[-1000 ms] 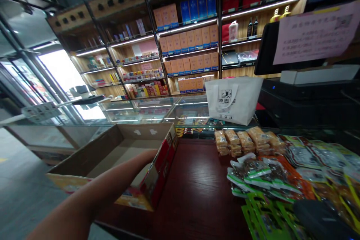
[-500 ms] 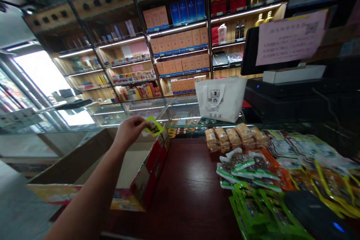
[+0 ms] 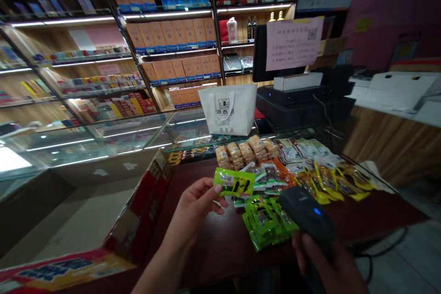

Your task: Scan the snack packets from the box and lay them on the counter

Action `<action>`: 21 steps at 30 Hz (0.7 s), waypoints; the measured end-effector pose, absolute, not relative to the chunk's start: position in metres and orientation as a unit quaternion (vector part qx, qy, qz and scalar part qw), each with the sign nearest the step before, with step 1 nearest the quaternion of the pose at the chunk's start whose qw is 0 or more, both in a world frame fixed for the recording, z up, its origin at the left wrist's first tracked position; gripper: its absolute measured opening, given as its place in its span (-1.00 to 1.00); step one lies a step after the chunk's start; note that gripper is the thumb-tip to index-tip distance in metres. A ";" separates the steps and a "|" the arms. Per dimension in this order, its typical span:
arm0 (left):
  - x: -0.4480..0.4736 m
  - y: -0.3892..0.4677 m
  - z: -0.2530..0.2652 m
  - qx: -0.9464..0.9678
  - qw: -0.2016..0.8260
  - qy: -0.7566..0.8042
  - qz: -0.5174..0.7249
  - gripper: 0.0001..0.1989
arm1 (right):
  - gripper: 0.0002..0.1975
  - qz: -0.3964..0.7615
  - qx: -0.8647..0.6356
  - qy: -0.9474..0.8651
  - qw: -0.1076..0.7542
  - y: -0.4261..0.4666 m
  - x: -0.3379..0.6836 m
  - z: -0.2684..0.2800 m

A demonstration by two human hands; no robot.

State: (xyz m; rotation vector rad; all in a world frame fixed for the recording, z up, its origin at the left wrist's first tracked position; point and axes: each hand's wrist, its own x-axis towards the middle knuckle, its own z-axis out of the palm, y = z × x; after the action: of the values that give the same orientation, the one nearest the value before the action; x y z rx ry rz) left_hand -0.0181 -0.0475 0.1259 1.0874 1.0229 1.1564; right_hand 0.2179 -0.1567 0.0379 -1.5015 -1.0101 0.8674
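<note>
My left hand (image 3: 203, 200) pinches a yellow-green snack packet (image 3: 234, 183) by its left end, with the printed side toward me above the dark red counter. In my right hand (image 3: 324, 257) is a black barcode scanner (image 3: 306, 211) with a lit blue light, its head pointing up and left toward the packets. Just below and left of the scanner head lies a pile of green snack packets (image 3: 265, 223). Behind the pile are white-and-green clear packets (image 3: 268, 186), partly hidden by the held packet and the scanner.
An open cardboard box (image 3: 134, 206) stands at the left. Yellow packets (image 3: 330, 183), wrapped tan snacks (image 3: 248, 151) and silver packets (image 3: 303, 150) lie on the counter. A white tote bag (image 3: 229, 110) stands behind on glass, beside a monitor (image 3: 261, 55). Lit shelves (image 3: 179, 50) line the wall.
My left hand has moved from over the cardboard box rightward, with the packet, to above the counter. My right hand now shows, holding the scanner. The view has turned right.
</note>
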 end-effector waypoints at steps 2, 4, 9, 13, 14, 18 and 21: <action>-0.005 -0.054 0.116 0.474 0.611 0.427 0.469 -0.65 | -0.45 0.369 -0.624 -0.402 0.560 -0.155 0.216 0.044; 0.004 -0.058 0.110 0.503 0.615 0.425 0.433 -0.67 | -0.51 0.365 -0.614 -0.390 0.581 -0.152 0.217 0.049; 0.021 -0.063 0.113 0.619 0.587 0.406 0.328 -0.78 | -0.64 0.350 -0.620 -0.404 0.574 -0.146 0.218 0.059; 0.035 -0.068 0.114 0.658 0.615 0.347 0.262 -0.86 | -0.68 0.349 -0.615 -0.406 0.579 -0.147 0.208 0.065; 0.038 -0.070 0.110 0.634 0.641 0.342 0.263 -0.86 | -0.68 0.352 -0.603 -0.405 0.590 -0.148 0.204 0.066; 0.044 -0.076 0.086 0.501 0.730 0.337 0.321 -0.63 | -0.68 0.351 -0.572 -0.376 0.640 -0.149 0.198 0.063; 0.042 -0.082 0.065 0.469 0.771 0.323 0.285 -0.49 | -0.72 0.326 -0.586 -0.333 0.663 -0.147 0.202 0.053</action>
State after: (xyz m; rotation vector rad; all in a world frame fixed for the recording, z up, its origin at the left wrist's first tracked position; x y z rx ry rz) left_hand 0.0423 -0.0822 0.0646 1.0166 0.7006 0.6187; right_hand 0.2019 -0.1469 0.0534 -1.3237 -0.7519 0.7373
